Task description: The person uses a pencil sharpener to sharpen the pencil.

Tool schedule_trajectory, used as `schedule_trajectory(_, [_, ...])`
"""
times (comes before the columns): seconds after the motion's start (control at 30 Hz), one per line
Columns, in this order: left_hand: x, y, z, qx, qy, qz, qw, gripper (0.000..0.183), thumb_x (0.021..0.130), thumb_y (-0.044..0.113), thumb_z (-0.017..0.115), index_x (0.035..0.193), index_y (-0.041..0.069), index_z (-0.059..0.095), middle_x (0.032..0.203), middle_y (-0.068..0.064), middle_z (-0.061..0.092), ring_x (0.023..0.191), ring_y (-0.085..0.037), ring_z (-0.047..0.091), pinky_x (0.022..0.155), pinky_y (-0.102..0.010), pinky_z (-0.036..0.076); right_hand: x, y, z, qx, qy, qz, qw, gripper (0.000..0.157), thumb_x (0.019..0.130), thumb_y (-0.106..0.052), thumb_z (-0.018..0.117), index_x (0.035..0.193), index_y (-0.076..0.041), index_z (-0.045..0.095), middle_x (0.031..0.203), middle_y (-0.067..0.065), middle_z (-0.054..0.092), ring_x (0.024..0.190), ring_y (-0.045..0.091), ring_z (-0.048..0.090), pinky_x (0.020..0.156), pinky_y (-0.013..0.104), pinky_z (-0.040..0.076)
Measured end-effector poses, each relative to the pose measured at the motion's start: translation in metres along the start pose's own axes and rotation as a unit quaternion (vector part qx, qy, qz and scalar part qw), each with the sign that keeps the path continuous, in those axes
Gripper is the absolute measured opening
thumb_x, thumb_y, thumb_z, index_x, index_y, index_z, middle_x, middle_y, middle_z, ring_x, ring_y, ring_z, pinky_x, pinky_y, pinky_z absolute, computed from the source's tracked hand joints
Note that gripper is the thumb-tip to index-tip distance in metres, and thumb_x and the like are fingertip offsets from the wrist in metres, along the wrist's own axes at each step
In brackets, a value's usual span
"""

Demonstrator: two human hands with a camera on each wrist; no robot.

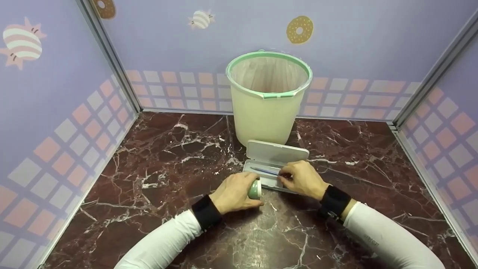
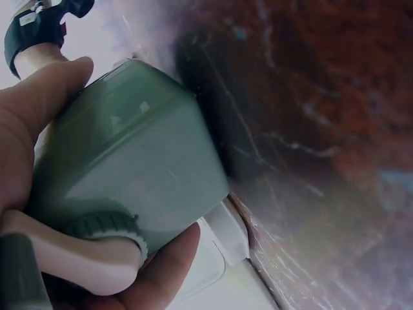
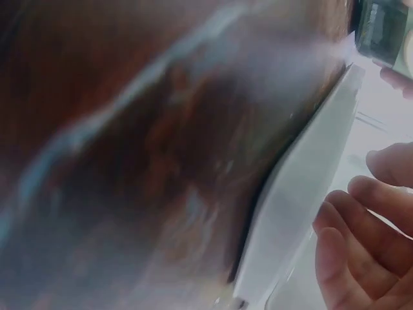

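My left hand grips a green hand-crank pencil sharpener, its fingers wrapped around the boxy body. A cream crank arm shows on the sharpener's near side. To the right lies a pale grey pencil case, its lid tipped back. A slim blue pencil slants over the case's tray. My right hand pinches the pencil's right end with thumb and fingertips. In the right wrist view its curled fingers are over the case, but the pencil cannot be made out there.
Right behind the pencil case stands a tall cream bin with a green rim and a clear liner. Patterned panels enclose the dark red marble table at the back and both sides.
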State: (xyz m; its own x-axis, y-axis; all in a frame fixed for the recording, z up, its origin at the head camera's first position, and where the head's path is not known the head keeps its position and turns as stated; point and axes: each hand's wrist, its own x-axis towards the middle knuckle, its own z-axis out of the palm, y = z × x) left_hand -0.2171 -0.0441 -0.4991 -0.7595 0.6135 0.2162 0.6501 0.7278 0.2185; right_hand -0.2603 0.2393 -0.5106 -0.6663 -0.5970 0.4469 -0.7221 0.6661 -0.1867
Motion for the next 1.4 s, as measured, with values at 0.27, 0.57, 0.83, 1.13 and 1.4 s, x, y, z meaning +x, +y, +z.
schedule_trajectory(0.27, [0.0,-0.004,0.001,-0.071,0.011,0.004,0.9974,0.068,0.085,0.044,0.09,0.137,0.01,0.061,0.119,-0.004,0.073,0.094,-0.018,0.072,0.083,-0.032,0.065,0.001,-0.013,-0.004,0.037,0.0,-0.005,0.999,0.006,0.091,-0.017,0.086,0.094,-0.012,0.085,0.087,0.0,0.082,0.075,0.018,0.078,0.071,0.039,0.065])
schedule_trajectory(0.57, [-0.005,-0.019,-0.009,-0.138,-0.041,0.01,0.9895,0.067,0.082,0.036,0.092,0.139,0.014,0.063,0.124,-0.004,0.075,0.102,-0.019,0.074,0.089,-0.033,0.064,-0.005,-0.01,-0.003,0.044,0.007,-0.007,0.999,0.005,0.089,-0.014,0.086,0.094,-0.014,0.085,0.085,-0.001,0.08,0.072,0.017,0.074,0.07,0.039,0.064])
schedule_trajectory(0.83, [-0.007,-0.02,-0.004,-0.135,-0.038,0.013,0.99,0.06,0.089,0.043,0.091,0.135,0.016,0.063,0.121,-0.004,0.076,0.098,-0.018,0.073,0.084,-0.029,0.063,-0.008,-0.011,0.002,0.047,0.013,-0.018,0.999,0.004,0.091,-0.01,0.083,0.09,-0.014,0.083,0.082,-0.001,0.08,0.07,0.016,0.074,0.069,0.038,0.063])
schedule_trajectory(1.13, [-0.003,-0.019,-0.016,-0.173,0.057,-0.003,0.9832,0.062,0.084,0.049,0.096,0.131,0.017,0.072,0.112,-0.001,0.083,0.086,-0.013,0.073,0.071,-0.025,0.06,-0.008,-0.018,-0.003,0.109,0.018,0.012,0.994,0.012,0.102,-0.013,0.076,0.091,-0.012,0.083,0.078,-0.004,0.077,0.066,0.003,0.059,0.063,0.026,0.053])
schedule_trajectory(1.4, [0.006,-0.014,-0.035,-0.177,0.118,0.021,0.9768,0.063,0.079,0.043,0.102,0.126,0.01,0.075,0.11,-0.006,0.084,0.083,-0.016,0.076,0.069,-0.025,0.06,-0.007,-0.027,-0.014,0.266,-0.041,0.014,0.963,0.05,0.092,-0.026,0.085,0.134,-0.001,0.075,0.117,0.017,0.084,0.092,0.027,0.081,0.083,0.044,0.07])
